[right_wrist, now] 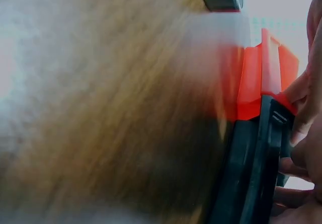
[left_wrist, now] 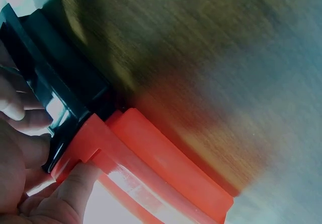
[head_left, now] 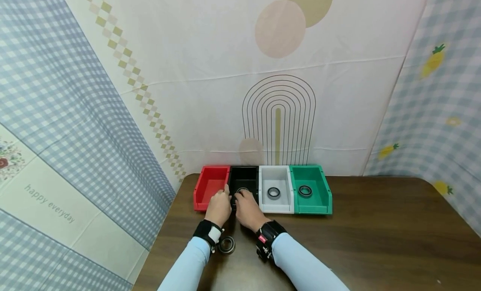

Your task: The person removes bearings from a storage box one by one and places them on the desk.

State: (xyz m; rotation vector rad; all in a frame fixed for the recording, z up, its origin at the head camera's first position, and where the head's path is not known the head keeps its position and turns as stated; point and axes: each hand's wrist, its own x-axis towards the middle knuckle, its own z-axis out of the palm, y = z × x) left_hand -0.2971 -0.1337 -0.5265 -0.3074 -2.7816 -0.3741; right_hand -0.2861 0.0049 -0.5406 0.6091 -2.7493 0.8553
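In the head view a bearing (head_left: 242, 189) lies partly hidden inside the black bin (head_left: 244, 174). My right hand (head_left: 249, 209) reaches over that bin's front, fingers bent at the bearing; whether they grip it is hidden. My left hand (head_left: 218, 207) is at the join between the black bin and the red bin (head_left: 212, 183). The left wrist view shows a left finger (left_wrist: 80, 186) on the red bin's front lip and others beside the black wall; their hold is unclear. A second bearing (head_left: 226, 245) lies on the table beside my left wrist.
To the right, a white bin (head_left: 274, 176) holds a bearing (head_left: 273, 193), and a green bin (head_left: 317, 191) holds another bearing (head_left: 305, 191). All the bins stand side by side at the back of the brown table (head_left: 375, 232), before a hanging cloth (head_left: 210, 115).
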